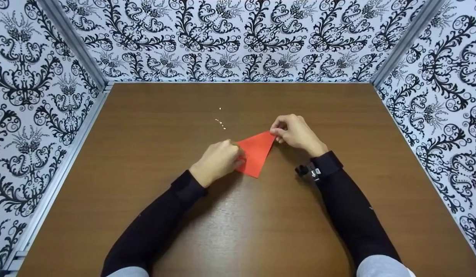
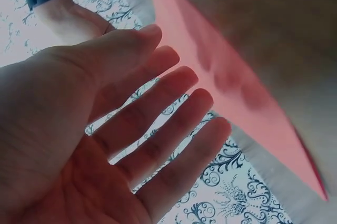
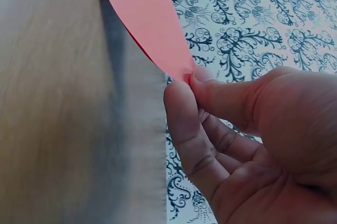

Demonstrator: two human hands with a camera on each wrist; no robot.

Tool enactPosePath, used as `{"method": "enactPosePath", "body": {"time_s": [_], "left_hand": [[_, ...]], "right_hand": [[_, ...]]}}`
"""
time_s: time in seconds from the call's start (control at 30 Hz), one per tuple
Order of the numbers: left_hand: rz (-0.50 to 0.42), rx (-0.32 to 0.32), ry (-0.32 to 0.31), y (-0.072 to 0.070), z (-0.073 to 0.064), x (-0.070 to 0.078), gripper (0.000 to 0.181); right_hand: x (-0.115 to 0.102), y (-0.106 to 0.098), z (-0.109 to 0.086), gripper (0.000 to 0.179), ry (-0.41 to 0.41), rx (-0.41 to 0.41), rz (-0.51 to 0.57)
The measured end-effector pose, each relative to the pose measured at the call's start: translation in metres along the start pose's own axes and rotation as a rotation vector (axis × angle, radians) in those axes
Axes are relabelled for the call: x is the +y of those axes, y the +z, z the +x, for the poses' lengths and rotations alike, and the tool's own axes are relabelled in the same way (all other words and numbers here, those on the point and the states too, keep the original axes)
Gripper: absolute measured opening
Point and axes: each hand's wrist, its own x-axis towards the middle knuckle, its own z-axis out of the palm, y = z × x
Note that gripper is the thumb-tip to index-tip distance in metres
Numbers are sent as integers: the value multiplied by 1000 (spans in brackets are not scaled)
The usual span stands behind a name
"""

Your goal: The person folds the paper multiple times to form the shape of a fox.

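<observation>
A sheet of red paper [image 1: 258,153], apparently folded with a second layer showing along one edge, is tilted up over the table. My right hand [image 1: 298,132] pinches its upper right corner between thumb and index finger; in the right wrist view the paper [image 3: 145,13] bows away from that pinch. At the paper's left side is my left hand [image 1: 218,159], covering part of it from above. The left wrist view has this hand's fingers [image 2: 152,103] loosely extended and spread, the tips right by the paper [image 2: 231,77] and not curled round it.
Beneath both hands lies a brown wooden table [image 1: 230,234]. Several small white bits [image 1: 221,123] are scattered on it beyond the left hand. Patterned black-and-white walls [image 1: 238,38] enclose the back and sides, with metal posts [image 1: 409,40] at the corners.
</observation>
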Motion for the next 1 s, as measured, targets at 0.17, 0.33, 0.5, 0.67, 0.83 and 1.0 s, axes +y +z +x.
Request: {"method": "enactPosePath", "body": {"time_s": [0.17, 0.33, 0.5, 0.67, 0.83, 1.0], "left_hand": [[10, 77, -49, -13, 12, -2, 6], [11, 132, -102, -27, 26, -4, 42], [3, 151, -157, -37, 37, -8, 52], [-28, 177, -179, -39, 40, -14, 43], [-75, 246, -154, -39, 38, -21, 30], [-111, 345, -123, -43, 38, -25, 19]], "right_hand": [[-5, -8, -2, 7, -15, 39, 60], [-10, -14, -4, 7, -38, 85, 105], [-18, -18, -6, 9, -93, 141, 140], [-26, -20, -7, 10, -145, 185, 183], [-32, -22, -11, 11, -204, 214, 251], [-36, -24, -12, 12, -249, 224, 307]]}}
